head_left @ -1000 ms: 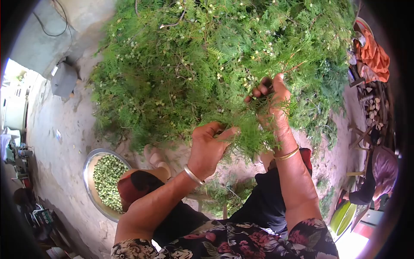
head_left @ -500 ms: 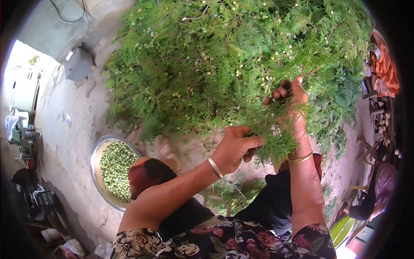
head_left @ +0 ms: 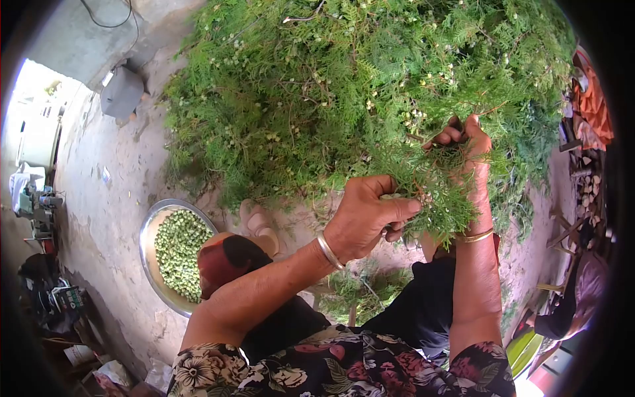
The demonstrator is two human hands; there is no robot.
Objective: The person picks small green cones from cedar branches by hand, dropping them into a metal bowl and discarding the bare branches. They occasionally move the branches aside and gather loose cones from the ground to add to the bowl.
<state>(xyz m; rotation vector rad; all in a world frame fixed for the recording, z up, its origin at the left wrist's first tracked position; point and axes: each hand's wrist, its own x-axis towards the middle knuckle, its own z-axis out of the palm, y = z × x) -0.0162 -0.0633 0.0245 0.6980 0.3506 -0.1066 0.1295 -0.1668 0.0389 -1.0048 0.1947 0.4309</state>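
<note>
Two grips closed on one leafy green sprig [head_left: 436,198] at the near edge of the branch heap [head_left: 317,99]: right hand [head_left: 468,149] clamped high on its stem, left hand [head_left: 367,221] pinching its lower tip, long axis slanting down-left, left nearer the bowl [head_left: 144,248] of green berries [head_left: 178,255].

Feathery green sprig [head_left: 442,206] with pale berries hangs down.

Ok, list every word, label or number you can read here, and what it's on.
No readable text anywhere.
The metal bowl, the floral sleeves and the leafy branch held in the left hand and right hand carry no lettering.
The clutter at the left edge is too blurred to tell.
</note>
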